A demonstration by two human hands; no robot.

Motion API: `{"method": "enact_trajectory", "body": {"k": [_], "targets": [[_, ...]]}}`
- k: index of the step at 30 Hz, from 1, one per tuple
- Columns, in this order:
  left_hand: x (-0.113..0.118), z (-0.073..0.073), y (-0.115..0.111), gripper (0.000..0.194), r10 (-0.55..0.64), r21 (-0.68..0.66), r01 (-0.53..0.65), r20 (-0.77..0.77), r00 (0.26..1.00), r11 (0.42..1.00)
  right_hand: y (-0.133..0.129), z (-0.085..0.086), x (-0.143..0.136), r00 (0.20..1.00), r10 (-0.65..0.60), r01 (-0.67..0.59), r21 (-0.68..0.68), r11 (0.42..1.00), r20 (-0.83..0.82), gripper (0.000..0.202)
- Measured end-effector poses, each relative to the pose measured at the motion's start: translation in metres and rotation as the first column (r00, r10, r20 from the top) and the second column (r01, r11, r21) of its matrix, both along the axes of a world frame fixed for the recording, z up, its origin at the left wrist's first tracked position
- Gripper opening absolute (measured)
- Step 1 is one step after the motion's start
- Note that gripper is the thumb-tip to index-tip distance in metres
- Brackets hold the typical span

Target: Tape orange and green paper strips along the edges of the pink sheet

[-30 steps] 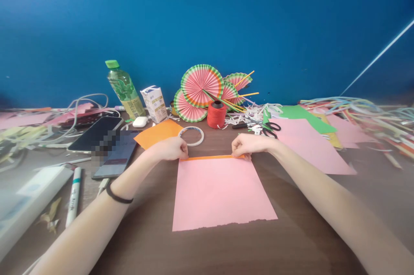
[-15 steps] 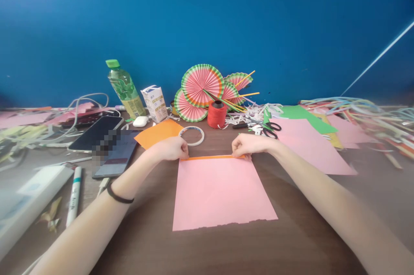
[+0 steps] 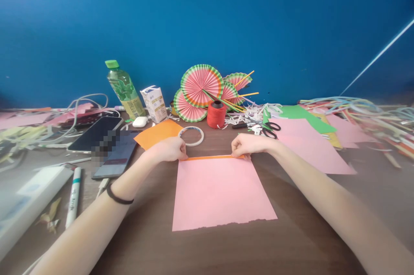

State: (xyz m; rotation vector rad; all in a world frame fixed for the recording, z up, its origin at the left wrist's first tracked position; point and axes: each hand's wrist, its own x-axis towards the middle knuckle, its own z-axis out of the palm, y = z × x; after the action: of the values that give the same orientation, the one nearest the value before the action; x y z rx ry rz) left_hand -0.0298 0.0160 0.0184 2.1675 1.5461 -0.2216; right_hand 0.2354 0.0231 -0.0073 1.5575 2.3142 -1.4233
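Observation:
A pink sheet of paper (image 3: 223,193) lies flat before me, its near edge ragged. Along its far edge runs a narrow orange paper strip (image 3: 210,157). My left hand (image 3: 173,149) is closed, fingertips pinching the strip's left end at the sheet's corner. At the other end, my right hand (image 3: 243,145) pinches the strip and the paper's far right corner. Just beyond my left hand lie a roll of white tape (image 3: 201,139) and an orange sheet (image 3: 155,134). Black-handled scissors (image 3: 271,129) rest past my right hand.
Pleated paper fans (image 3: 202,85) lean at the blue wall behind a red thread spool (image 3: 216,115). A green bottle (image 3: 124,89), a small carton (image 3: 154,104), phones (image 3: 118,154) and a marker (image 3: 73,197) stand or lie leftward. More pink paper (image 3: 310,145) lies at right.
Hardly anything differs. Both hands keep their hold on the far edge of the pink sheet, and the view has shifted very slightly.

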Motion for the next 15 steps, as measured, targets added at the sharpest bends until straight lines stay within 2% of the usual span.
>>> {"method": "enact_trajectory", "body": {"k": [15], "targets": [[-0.0061, 0.0032, 0.0024, 0.014, -0.019, -0.022, 0.02, 0.019, 1.0, 1.0, -0.003, 0.0051, -0.0022, 1.0, 0.001, -0.001, 0.004, 1.0, -0.001, 0.011]]}}
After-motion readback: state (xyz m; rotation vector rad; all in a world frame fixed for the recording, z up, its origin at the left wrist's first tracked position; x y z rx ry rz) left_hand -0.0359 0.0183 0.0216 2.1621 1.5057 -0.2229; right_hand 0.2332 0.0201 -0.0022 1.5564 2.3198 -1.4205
